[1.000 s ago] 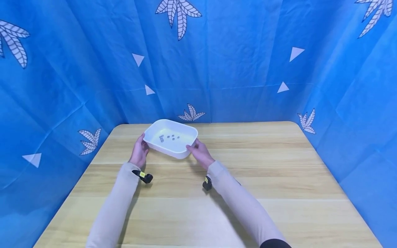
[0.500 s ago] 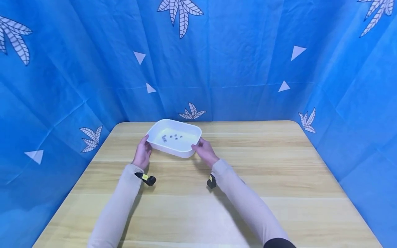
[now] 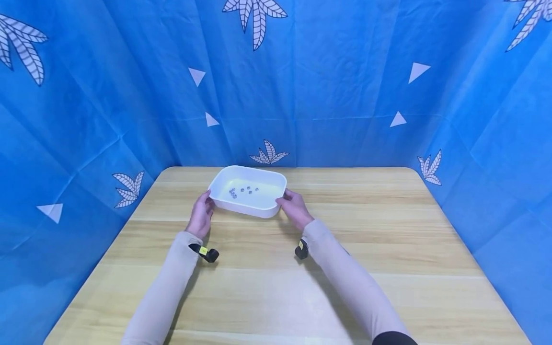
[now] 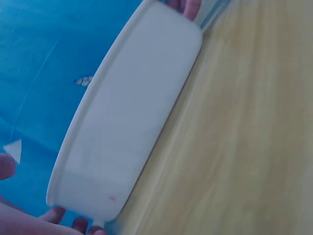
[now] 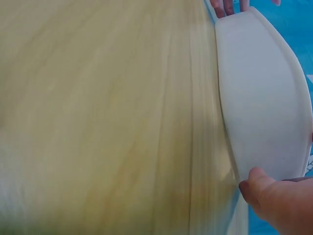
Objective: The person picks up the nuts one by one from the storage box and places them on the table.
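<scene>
Between both hands is a white plastic tub (image 3: 247, 207) with rounded corners, near the far edge of the table. Several small silvery pieces (image 3: 242, 190) lie on its floor, too small to tell their kind; most sit toward the left. My left hand (image 3: 200, 215) grips the left end, its fingers (image 4: 57, 214) against the end wall and low edge. At the front right corner, my right hand (image 3: 295, 210) pinches the wall, with the thumb (image 5: 259, 183) on the outer front side. Whether the tub's bottom touches the table cannot be told.
The light wooden table (image 3: 267, 287) stretches out in front and to the right. A blue cloth (image 3: 336, 96) with white leaves and triangles hangs behind the table and along both sides. Each wrist wears a small black camera (image 3: 210, 255).
Both hands have moved the tub a little to the right in the head view. The small pieces keep about the same places inside it, and the grip looks unchanged.
</scene>
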`<control>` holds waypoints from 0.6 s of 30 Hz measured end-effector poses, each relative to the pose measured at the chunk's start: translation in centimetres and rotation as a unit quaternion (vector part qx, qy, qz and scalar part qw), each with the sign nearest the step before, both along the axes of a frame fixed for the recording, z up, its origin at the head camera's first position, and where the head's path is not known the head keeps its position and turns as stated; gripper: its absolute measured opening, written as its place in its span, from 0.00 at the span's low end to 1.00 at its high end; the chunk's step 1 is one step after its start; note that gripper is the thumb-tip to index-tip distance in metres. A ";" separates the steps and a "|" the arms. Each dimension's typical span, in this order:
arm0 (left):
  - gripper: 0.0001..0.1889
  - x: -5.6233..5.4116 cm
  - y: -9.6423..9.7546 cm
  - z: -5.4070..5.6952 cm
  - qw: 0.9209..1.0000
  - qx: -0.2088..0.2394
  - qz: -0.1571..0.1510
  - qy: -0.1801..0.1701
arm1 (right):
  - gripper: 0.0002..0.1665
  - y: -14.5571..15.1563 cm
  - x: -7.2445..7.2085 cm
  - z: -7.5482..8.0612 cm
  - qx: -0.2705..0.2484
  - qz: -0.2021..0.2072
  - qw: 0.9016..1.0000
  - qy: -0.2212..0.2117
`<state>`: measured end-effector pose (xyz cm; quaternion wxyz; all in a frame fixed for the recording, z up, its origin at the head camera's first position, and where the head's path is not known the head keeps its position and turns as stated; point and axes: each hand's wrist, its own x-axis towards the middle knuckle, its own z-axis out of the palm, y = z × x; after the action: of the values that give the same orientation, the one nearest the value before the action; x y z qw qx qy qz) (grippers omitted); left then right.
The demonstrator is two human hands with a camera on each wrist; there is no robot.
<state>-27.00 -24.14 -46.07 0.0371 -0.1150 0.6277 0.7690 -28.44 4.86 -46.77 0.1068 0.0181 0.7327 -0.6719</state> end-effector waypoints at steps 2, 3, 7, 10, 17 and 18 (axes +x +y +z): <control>0.30 -0.6 -0.5 0.0 1.000 0.002 0.006 -0.003 | 0.41 0.1 -0.1 0.0 -0.001 -0.001 1.000 0.000; 0.31 -1.0 -0.7 0.0 1.000 0.002 0.008 -0.003 | 0.41 0.1 0.0 0.0 -0.001 -0.001 1.000 0.000; 0.35 -2.7 -1.5 0.0 1.000 0.021 0.005 0.000 | 0.40 0.1 -0.1 -0.2 -0.016 -0.012 1.000 -0.001; 0.36 -3.8 -2.0 -0.1 0.999 0.039 -0.010 -0.001 | 0.38 -0.1 -0.1 -0.2 -0.045 -0.023 0.999 0.003; 0.37 -4.6 -2.5 -0.8 0.998 0.046 -0.041 0.000 | 0.33 -0.5 -0.2 -0.3 -0.110 -0.022 0.994 0.006; 0.36 -4.7 -2.5 -0.8 0.998 0.044 -0.047 0.001 | 0.33 -0.5 -0.2 -0.3 -0.112 -0.021 0.993 0.007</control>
<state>-31.71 -26.60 -46.91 0.0774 -0.0832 0.5982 0.7932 -28.66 4.32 -47.04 0.0887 0.0171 0.6529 -0.7521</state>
